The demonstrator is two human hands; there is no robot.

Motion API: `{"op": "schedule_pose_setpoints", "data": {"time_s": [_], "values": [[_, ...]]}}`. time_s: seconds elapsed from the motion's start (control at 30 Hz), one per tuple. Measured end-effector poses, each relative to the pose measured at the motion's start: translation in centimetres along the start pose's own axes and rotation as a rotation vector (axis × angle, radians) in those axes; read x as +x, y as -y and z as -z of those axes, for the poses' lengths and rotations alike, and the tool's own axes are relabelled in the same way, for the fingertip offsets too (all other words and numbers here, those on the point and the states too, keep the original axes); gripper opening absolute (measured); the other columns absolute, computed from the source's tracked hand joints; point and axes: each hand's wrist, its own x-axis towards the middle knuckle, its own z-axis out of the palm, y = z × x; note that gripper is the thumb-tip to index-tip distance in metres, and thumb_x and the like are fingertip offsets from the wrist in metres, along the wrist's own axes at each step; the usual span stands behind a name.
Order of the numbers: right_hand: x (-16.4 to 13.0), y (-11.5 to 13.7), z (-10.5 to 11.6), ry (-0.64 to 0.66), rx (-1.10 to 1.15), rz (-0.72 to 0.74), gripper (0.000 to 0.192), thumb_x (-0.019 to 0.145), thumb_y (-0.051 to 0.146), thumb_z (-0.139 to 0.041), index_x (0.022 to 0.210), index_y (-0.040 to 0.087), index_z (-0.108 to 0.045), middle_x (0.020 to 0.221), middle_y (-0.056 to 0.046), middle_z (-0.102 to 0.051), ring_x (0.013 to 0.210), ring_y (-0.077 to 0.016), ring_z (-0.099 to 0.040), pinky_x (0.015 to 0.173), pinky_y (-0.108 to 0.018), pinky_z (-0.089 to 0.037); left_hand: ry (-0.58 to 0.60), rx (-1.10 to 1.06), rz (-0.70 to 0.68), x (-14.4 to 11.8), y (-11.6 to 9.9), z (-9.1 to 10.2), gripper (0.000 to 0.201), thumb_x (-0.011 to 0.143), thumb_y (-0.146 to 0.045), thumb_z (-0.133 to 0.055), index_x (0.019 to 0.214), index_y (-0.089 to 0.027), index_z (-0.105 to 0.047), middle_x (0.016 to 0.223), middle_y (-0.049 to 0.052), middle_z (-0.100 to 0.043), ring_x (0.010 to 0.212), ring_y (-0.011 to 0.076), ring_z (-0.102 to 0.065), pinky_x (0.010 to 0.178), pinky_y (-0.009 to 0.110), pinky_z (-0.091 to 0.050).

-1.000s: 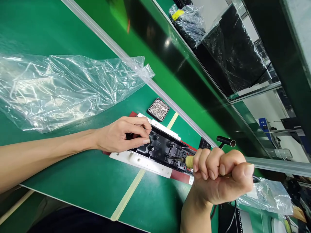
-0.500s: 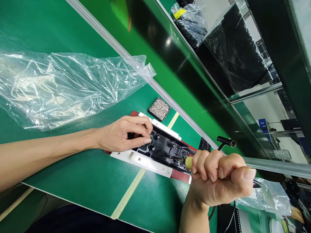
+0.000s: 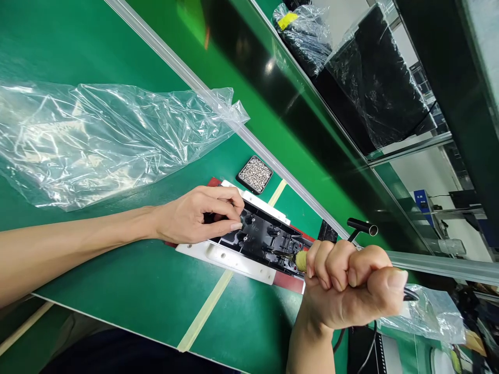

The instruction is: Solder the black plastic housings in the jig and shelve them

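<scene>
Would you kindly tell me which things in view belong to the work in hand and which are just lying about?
Work in hand:
yellow-collared tool, in the right hand
black part, under the left hand
white blocks flanking it
probably the dish of metal pieces

Seemingly just lying about:
large clear bag
second bag, picture's right

The person's left forearm (image 3: 81, 244) reaches in from the left, bare and almost straight through the wrist. The left hand (image 3: 200, 215) is turned palm down, its fingers bent and the thumb stretched rightward on their near side; what its fingertips do is partly hidden. The right forearm (image 3: 312, 340) rises from the near edge, right of centre. The right hand (image 3: 351, 283) is closed in a firm fist, fingers curled side by side, thumb pointing right. The two hands are well apart.
</scene>
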Motion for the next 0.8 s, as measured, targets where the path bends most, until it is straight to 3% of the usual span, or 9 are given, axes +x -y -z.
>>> {"op": "schedule_pose_setpoints", "data": {"time_s": [0.8], "values": [[-0.04,-0.02,-0.2,0.023,0.029,0.009,0.037,0.095,0.033,-0.041,0.061,0.02,-0.033,0.045,0.007,-0.024,0.035,-0.0065,-0.024,0.035,-0.02,-0.028,0.003,-0.012,0.005,-0.11,0.2,-0.12,0.011,0.094,-0.016,-0.064,0.091,-0.017,-0.075,0.094,0.007,-0.064,0.079,0.0128,-0.059,0.072,0.026,-0.049]]}}
